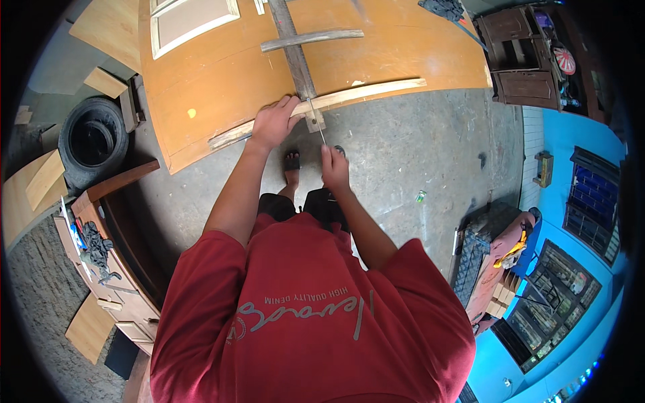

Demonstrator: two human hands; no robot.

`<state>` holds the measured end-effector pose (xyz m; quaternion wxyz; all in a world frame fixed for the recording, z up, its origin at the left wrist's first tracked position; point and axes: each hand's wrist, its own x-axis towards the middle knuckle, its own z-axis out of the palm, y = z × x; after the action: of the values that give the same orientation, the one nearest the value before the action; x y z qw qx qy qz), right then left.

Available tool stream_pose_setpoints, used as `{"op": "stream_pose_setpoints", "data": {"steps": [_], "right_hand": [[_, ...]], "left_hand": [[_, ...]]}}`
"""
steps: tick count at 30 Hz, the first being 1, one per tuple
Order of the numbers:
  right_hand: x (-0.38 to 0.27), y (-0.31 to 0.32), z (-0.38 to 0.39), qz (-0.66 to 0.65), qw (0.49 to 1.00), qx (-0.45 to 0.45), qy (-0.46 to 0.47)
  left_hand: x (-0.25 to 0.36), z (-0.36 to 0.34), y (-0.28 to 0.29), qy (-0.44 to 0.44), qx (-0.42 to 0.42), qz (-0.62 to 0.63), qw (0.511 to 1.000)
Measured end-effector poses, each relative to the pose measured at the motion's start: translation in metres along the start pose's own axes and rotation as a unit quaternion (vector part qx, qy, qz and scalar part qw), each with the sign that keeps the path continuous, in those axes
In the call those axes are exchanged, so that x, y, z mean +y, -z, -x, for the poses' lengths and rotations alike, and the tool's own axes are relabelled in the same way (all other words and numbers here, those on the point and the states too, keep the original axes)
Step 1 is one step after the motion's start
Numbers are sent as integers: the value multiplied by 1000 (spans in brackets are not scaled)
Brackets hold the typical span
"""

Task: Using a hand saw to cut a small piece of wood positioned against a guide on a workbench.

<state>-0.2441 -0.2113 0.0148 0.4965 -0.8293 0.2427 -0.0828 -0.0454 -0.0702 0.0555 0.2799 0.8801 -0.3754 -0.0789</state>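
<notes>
Long, pale wooden strip (369,93) lies along the near edge of the smooth orange-brown wooden bench (215,87), across a grey, weathered wooden bar (294,60). Your left grip (274,124) is closed over the strip; your right grip (334,168) holds a thin metal blade (317,121), its handle hidden by your fingers. Dark brown wooden cabinet (531,88), right of the bench, contains a round red-and-white object (564,62). Black, ring-shaped rubber tyre (115,144) stands left.
</notes>
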Motion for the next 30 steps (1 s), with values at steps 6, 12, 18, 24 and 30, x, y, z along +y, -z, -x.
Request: {"op": "stream_pose_setpoints", "data": {"steps": [6, 12, 18, 24, 30], "right_hand": [[-4, -5, -7, -3, 1000, -11, -6], [29, 15, 78, -19, 996, -13, -82], [-1, -18, -17, 2, 1000, 14, -6], [19, 4, 54, -34, 998, 3, -44], [11, -1, 30, -37, 998, -5, -57]], "left_hand": [[-1, 1, 0, 24, -15, -2, 1000], [-5, 4, -3, 12, -13, -7, 1000], [-1, -2, -1, -8, -3, 12, 1000], [0, 2, 4, 22, -19, -5, 1000], [-2, 1, 0, 10, -5, 3, 1000]]}}
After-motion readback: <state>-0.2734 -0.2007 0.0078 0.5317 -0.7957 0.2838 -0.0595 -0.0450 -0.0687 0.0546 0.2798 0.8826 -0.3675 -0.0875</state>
